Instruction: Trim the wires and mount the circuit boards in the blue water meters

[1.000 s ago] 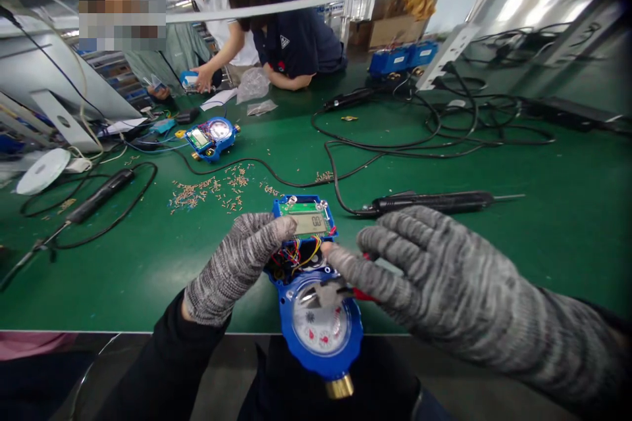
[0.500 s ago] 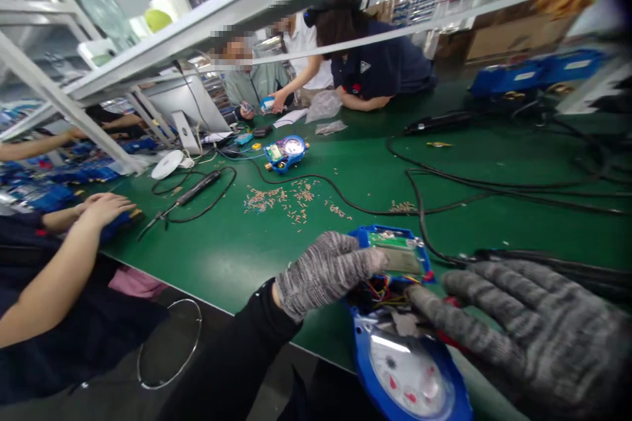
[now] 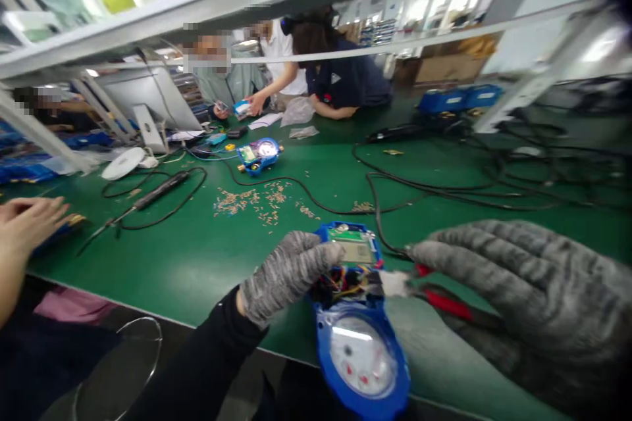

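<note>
My left hand [image 3: 291,270], in a grey knitted glove, is closed on the upper left side of a blue water meter [image 3: 323,335]. The meter's green circuit board [image 3: 350,247] faces up, with coloured wires [image 3: 348,283] exposed below it and a round clear dial [image 3: 363,355] nearest me. At the right, my gloved right hand [image 3: 523,283] is closed around red-handled pliers [image 3: 447,302]. Their jaws point at the wire opening, beside a pale flat piece [image 3: 395,283]; whether they grip it I cannot tell. Part of the pliers is hidden by the hand.
Scattered wire bits [image 3: 269,200] lie on the green table [image 3: 207,263]. Another blue meter [image 3: 259,154] stands farther back. Black cables [image 3: 444,191] run across the right. A soldering iron [image 3: 160,189] lies left, near another person's hands [image 3: 34,220]. A shelf beam [image 3: 197,6] crosses overhead.
My right hand and the pliers have drawn away to the right of the wire opening, and the pale piece now shows beside the meter. The left hand keeps its hold. The view has shifted.
</note>
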Demonstrator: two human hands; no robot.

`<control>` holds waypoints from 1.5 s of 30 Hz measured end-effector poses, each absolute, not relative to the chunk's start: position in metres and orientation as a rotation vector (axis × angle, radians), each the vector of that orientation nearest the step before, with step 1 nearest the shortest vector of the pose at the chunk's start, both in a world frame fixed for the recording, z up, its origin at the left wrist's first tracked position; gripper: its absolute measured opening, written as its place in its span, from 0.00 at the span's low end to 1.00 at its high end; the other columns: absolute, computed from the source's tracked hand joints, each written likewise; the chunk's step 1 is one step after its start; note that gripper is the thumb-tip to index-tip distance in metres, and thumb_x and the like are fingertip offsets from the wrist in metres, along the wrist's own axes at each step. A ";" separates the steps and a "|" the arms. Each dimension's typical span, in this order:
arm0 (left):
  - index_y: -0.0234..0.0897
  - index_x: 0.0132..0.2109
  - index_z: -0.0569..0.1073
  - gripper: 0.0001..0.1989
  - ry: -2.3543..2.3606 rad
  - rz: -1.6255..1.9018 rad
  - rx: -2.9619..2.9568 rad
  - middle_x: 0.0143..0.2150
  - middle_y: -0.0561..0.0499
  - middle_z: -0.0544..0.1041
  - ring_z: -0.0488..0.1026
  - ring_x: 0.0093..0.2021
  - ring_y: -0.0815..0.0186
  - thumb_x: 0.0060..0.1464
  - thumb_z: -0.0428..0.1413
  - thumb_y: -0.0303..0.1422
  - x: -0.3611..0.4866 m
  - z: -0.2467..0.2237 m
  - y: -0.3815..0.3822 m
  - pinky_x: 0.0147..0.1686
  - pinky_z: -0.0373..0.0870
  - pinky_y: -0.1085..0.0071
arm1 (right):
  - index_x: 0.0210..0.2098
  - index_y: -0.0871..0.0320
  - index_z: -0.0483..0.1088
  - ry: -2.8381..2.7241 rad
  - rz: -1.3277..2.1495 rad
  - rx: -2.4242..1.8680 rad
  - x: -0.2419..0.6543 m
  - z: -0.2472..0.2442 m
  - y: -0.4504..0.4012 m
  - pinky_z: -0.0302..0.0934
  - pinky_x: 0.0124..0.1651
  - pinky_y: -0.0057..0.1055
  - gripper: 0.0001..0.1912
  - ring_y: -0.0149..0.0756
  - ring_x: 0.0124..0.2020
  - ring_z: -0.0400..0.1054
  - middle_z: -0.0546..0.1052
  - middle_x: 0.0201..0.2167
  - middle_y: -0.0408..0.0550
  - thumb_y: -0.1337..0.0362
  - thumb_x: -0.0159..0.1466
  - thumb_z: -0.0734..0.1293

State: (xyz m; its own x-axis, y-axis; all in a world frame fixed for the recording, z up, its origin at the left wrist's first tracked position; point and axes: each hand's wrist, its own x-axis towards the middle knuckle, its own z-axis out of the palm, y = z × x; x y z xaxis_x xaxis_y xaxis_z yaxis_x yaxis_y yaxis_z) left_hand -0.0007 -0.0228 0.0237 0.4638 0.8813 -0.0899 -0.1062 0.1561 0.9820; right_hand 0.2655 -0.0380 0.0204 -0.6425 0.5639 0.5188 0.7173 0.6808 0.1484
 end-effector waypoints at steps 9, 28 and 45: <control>0.40 0.32 0.82 0.09 1.028 0.939 1.262 0.30 0.53 0.81 0.75 0.32 0.66 0.56 0.62 0.39 0.006 0.026 -0.027 0.38 0.72 0.70 | 0.44 0.55 0.73 -2.596 -0.751 -1.123 0.244 0.066 -0.046 0.65 0.37 0.52 0.17 0.55 0.35 0.70 0.79 0.38 0.56 0.69 0.60 0.59; 0.42 0.33 0.83 0.06 1.124 1.051 1.243 0.35 0.53 0.84 0.79 0.40 0.62 0.49 0.67 0.38 0.008 0.020 -0.025 0.44 0.75 0.68 | 0.35 0.57 0.75 -2.564 -0.851 -1.051 0.229 0.072 -0.044 0.61 0.31 0.47 0.15 0.54 0.29 0.70 0.79 0.30 0.56 0.74 0.59 0.58; 0.43 0.32 0.82 0.09 1.011 0.935 1.320 0.29 0.55 0.80 0.77 0.40 0.65 0.60 0.59 0.36 0.006 0.018 -0.021 0.44 0.72 0.72 | 0.30 0.60 0.75 -2.523 -0.882 -1.143 0.216 0.071 -0.051 0.59 0.27 0.43 0.15 0.50 0.24 0.69 0.77 0.26 0.58 0.74 0.56 0.57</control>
State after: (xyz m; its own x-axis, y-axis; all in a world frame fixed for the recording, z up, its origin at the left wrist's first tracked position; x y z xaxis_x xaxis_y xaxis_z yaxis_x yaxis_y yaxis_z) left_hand 0.0057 -0.0213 0.0178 0.3064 0.9506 -0.0492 0.0251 0.0436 0.9987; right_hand 0.2162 -0.0510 0.0708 -0.6676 0.6023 0.4376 0.7438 0.5136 0.4279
